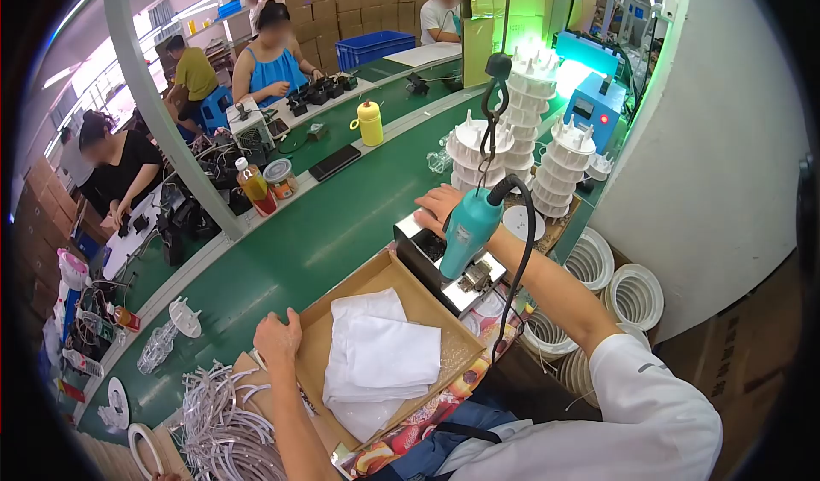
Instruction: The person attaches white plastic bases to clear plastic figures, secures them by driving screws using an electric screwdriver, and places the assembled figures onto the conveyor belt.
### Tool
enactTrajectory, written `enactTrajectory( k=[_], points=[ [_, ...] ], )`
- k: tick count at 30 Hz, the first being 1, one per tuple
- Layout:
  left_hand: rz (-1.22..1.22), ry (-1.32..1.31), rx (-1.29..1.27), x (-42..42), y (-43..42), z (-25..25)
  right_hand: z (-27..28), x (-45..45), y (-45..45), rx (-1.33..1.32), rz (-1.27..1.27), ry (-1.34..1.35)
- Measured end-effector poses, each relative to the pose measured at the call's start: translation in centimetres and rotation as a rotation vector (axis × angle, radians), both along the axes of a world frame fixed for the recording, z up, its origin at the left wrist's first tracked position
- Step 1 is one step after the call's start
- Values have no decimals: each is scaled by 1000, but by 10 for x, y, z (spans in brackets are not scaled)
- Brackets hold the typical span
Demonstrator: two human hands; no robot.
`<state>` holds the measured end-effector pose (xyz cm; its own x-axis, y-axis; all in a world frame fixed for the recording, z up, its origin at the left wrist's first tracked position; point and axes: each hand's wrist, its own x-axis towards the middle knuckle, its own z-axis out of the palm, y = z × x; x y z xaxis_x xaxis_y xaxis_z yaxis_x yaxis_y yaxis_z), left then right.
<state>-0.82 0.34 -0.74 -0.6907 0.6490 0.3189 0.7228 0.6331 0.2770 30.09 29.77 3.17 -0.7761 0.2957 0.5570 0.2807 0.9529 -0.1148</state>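
My left hand (278,337) rests at the left side of a shallow cardboard tray (468,349), thumb apart from loosely bent fingers, with nothing visible in it. Folded white cloth-like sheets (393,353) lie inside the tray. My right hand (439,208) reaches over a black and silver metal fixture (416,257), its fingers stretched out at the far edge. A teal electric screwdriver (470,231) hangs from a hook and chain in front of that hand, hiding part of it. Under the tool's tip sits a small metal block (477,276) on the fixture.
White ribbed plastic towers (559,169) stand beyond my right hand, near a blue machine (594,109). Bundled pale cables (226,425) lie left of the tray. A yellow bottle (369,124) and a phone (335,163) rest across the green bench (282,263). Several people sit opposite.
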Motion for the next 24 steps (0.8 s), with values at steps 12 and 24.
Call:
enactTrajectory(
  k=[12, 24],
  points=[
    [2, 0, 1, 1, 1, 3, 23, -3, -10, -44, -69, -2],
    [33, -75, -29, 1, -1, 0, 0, -2, -2, -481, 153, 244]
  ],
)
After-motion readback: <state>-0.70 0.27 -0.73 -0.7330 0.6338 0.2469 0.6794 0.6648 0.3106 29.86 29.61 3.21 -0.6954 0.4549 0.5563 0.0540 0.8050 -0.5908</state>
